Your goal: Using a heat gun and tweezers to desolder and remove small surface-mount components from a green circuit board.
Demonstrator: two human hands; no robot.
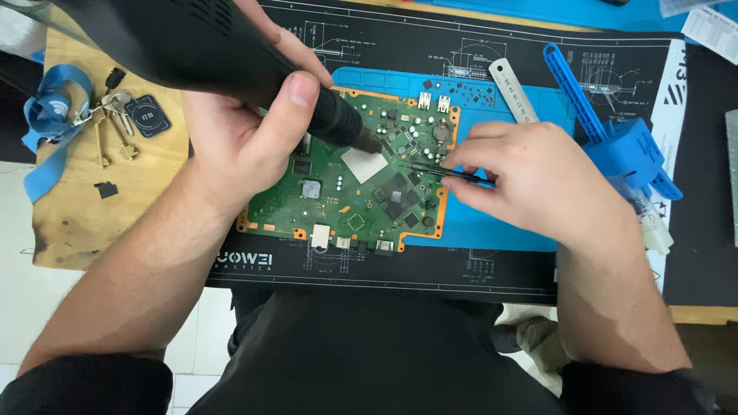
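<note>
Only the one head view here, looking straight down at the bench. Dead centre is a green circuit board (361, 184) with orange edging, lying partly on a blue silicone mat (492, 223) which itself sits on a bigger black work mat (430, 273) with white line drawings. The left hand (242, 127) is wrapped shut around a black hot air gun (231, 61) coming in from the upper left, nozzle tip hanging right over the board just above the bare silver chip (363, 164). The right hand (530, 173), centre right, is pinched closed on thin black tweezers (450, 172) whose tips reach onto the board beside the small parts right of that chip. My take on doing this bit well: keep the nozzle off the board surface and moving a little so nothing nearby cooks, rest the right wrist on the mat for a steady tip, and nudge gently rather than pry. Around it: a steel ruler (513, 88) at upper centre right, a blue plastic holder (615, 138) at the right with a clear syringe-like tube (653, 223) below it, keys (111, 131) on a blue lanyard (50, 123) with a dark square tag (147, 115) at upper left on the wooden tabletop (92, 223). Signs and labels: white lettering along the black mat's bottom left edge, and a white printed sheet (711, 31) in the upper right corner.
</note>
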